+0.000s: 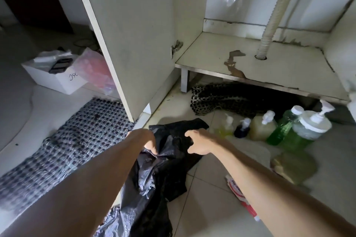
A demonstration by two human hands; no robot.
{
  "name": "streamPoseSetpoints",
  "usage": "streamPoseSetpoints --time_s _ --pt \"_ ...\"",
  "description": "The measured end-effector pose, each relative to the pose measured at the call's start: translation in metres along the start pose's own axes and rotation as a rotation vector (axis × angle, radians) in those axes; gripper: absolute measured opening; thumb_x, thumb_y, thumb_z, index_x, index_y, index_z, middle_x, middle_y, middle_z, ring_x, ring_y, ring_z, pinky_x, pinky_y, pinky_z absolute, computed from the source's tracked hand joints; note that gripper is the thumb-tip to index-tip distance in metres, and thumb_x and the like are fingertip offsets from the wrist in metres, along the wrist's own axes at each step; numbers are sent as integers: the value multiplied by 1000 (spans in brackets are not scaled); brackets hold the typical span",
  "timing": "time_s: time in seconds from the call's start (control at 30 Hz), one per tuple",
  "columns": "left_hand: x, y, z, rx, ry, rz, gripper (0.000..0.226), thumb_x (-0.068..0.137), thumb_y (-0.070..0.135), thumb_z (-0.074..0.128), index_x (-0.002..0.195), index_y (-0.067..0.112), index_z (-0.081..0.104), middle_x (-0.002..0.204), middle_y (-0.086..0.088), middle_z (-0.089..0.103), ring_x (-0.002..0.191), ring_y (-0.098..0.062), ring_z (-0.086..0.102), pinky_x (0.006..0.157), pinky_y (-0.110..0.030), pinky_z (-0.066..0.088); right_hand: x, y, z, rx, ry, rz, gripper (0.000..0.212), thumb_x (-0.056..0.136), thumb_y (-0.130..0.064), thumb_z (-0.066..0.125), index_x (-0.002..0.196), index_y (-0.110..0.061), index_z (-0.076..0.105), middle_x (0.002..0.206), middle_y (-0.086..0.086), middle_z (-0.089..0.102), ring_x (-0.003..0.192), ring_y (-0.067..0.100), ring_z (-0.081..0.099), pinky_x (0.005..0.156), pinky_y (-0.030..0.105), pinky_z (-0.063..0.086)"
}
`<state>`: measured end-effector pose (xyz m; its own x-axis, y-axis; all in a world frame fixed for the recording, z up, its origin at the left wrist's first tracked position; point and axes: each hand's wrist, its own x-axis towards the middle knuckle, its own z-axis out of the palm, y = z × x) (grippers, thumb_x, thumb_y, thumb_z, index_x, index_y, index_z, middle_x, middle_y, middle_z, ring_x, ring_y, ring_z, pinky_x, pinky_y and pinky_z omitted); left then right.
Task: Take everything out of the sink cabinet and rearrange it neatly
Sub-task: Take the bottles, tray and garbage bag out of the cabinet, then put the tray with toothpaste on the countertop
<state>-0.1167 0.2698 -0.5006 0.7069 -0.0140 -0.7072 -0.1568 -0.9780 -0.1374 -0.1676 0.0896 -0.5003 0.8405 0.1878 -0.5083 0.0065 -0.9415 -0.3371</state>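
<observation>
Two bare forearms reach forward from the bottom edge, both hands meeting on a crumpled black plastic bag (154, 175) that lies on the tiled floor (208, 208). Left hand (149, 141) is curled down into the top folds of the bag, fingers pinched closed on the plastic. Right hand (196, 143) clenches a bunch of the same bag just beside it, knuckles up, thumb tucked under.

Beyond the hands stands the sink cabinet (250, 57), its door (131, 31) swung open to the left. Its stained bottom shelf is bare apart from a white ribbed drain hose (271, 25) that drops through a hole. Under the raised shelf lies a dark checked mat (231, 98).

To the right of the bag, on the floor, a cluster of bottles stands close together — a yellow pump bottle (225, 127), a small dark pump bottle (242, 129), a pale amber jug (263, 127), a green bottle (283, 127) and a large green pump jar (306, 129). A red and white tube (242, 196) lies beside the right forearm.

Left of the door — a checked floor rug (63, 148), a white box (55, 77) and a pink bag (96, 69).
</observation>
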Motion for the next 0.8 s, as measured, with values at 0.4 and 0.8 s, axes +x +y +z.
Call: streamPoseSetpoints --time_s 0.4,0.8 --pt "-42 104 -49 -187 473 426 40 87 39 60 112 8 65 116 -9 63 105 -26 59 84 -33 47 -101 94 -114 -195 135 189 32 83 -34 63 115 -30 60 110 -1 66 90 21 65 84 38 55" --pt "10 220 1 -199 197 414 47 91 33 61 126 3 52 110 -13 59 98 -24 60 55 -25 46 -78 250 -14 -181 -120 447 22 87 -18 59 97 -3 71 83 5 72 67 17 60 72 27 55"
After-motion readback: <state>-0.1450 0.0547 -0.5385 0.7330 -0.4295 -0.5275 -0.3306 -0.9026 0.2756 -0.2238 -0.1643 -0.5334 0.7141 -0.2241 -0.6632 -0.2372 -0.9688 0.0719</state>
